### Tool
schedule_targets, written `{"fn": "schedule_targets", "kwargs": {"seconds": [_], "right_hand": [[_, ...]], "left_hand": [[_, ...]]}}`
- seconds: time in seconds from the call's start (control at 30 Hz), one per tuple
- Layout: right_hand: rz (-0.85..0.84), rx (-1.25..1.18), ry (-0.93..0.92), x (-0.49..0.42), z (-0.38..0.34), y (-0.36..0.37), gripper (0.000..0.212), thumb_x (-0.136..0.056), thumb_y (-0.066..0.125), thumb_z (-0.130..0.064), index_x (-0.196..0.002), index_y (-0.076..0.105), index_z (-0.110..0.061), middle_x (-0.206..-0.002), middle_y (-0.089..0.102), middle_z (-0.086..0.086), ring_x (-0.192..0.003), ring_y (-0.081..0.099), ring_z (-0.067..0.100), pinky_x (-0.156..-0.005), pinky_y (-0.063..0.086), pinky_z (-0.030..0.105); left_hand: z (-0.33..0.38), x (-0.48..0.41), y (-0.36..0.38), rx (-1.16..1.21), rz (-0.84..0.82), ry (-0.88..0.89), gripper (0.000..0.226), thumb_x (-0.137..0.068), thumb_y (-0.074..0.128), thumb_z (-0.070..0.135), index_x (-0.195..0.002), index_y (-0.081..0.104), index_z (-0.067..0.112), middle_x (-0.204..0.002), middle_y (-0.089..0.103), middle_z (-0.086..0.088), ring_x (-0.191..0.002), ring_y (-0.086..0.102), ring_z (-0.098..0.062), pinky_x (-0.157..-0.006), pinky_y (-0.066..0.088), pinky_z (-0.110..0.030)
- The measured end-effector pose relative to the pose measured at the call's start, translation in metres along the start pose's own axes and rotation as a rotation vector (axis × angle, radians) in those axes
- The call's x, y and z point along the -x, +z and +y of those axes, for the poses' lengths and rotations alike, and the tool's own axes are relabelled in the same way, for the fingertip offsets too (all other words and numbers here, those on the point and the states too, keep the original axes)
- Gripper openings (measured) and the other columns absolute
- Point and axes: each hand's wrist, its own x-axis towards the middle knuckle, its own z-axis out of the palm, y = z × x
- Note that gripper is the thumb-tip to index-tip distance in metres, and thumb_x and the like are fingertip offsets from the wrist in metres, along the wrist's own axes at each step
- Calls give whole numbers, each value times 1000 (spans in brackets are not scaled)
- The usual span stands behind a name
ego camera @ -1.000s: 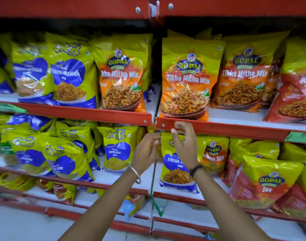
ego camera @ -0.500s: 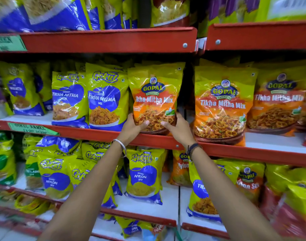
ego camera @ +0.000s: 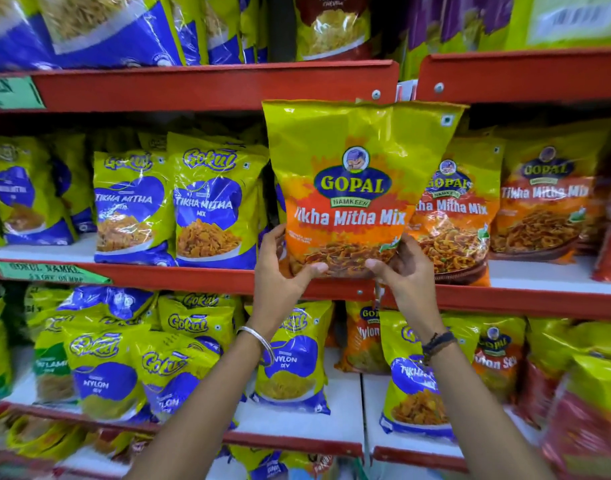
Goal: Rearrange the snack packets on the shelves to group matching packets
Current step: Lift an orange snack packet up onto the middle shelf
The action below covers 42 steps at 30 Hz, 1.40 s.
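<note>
I hold an orange-and-yellow Gopal Tikha Mitha Mix packet upright in front of the middle shelf. My left hand grips its lower left corner and my right hand grips its lower right corner. Behind it to the right stand two matching Gopal Tikha Mitha Mix packets. To its left stand blue-and-yellow Gokul Tikha Mitha Mix packets. On the lower shelf a lone blue Tikha Mitha packet stands among orange Gopal Nylon Sev packets.
Red shelf edges run across the view, with a gap between the left and right bays. Blue Gokul Nylon Sev packets crowd the lower left shelf. Red-and-yellow packets fill the lower right. More packets stand on the top shelf.
My hands rose from the lower shelf to the middle shelf and took hold of the Gopal packet. It now sits lifted off the shelf and shifted right, closer to me.
</note>
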Motion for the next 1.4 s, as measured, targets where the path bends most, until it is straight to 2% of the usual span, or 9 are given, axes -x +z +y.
{"fn": "schedule_targets", "kwargs": {"seconds": [0.1,0.2,0.37,0.5,0.63,0.93,1.17,1.33,1.4], "right_hand": [[28,-13,0,25,-2,-16,61,-74,76,-21,-129,54,-8,-122,65,2,-111,62,8,-91,51,24],[39,-8,45,51,7,-31,67,-70,78,-37,-128,57,-12,-126,65,5,-118,61,16,-98,50,36],[17,37,145,89,29,-49,63,-68,78,-45,-123,62,-20,-122,69,3,-114,63,19,-98,50,52],[16,56,174,105,35,-54,61,-69,79,-45,-122,63,-21,-119,70,-1,-111,65,16,-96,51,52],[7,27,191,111,37,-58,67,-59,78,-61,-117,65,-29,-117,71,-3,-110,66,16,-93,53,53],[26,5,94,86,26,-103,46,-68,80,-40,-111,65,-32,-105,74,-16,-104,67,9,-84,55,25],[68,100,-25,30,-17,-202,49,-59,79,-42,-106,64,-40,-102,73,-20,-98,66,0,-83,52,16],[110,192,-109,-2,-31,-274,59,-67,81,-38,-120,56,-25,-115,67,4,-107,64,14,-88,52,31],[124,222,-109,-13,-26,-301,43,-78,75,-18,-116,55,-27,-106,70,-12,-102,64,5,-85,52,23]], "left_hand": [[6,26,5,31,-25,-58,64,-60,84,24,-112,47,33,-108,67,-3,-98,67,-11,-80,56,-23],[2,55,10,-7,-41,-144,58,-55,88,34,-100,53,41,-99,70,7,-90,68,-5,-77,56,-23],[-14,95,16,-48,-85,-291,61,-50,82,54,-102,55,37,-105,69,2,-96,67,-13,-79,58,-37],[-14,113,18,-83,-104,-335,57,-52,84,51,-98,52,42,-104,67,9,-97,65,-12,-79,58,-40],[-15,120,21,-101,-105,-358,76,-47,78,63,-111,51,34,-112,63,10,-102,63,-11,-82,58,-45],[13,102,65,-68,-88,-263,68,-52,88,41,-109,53,32,-107,67,8,-89,66,1,-74,57,-22],[55,63,167,50,-91,-122,73,-52,89,26,-111,49,39,-111,67,-1,-100,66,-10,-82,55,-25],[70,41,248,78,-113,-48,72,-56,87,16,-114,48,30,-114,65,-6,-101,65,-14,-88,56,-38],[69,37,279,67,-123,-43,71,-56,86,22,-115,47,28,-113,65,-4,-102,65,-17,-88,55,-44]]}}
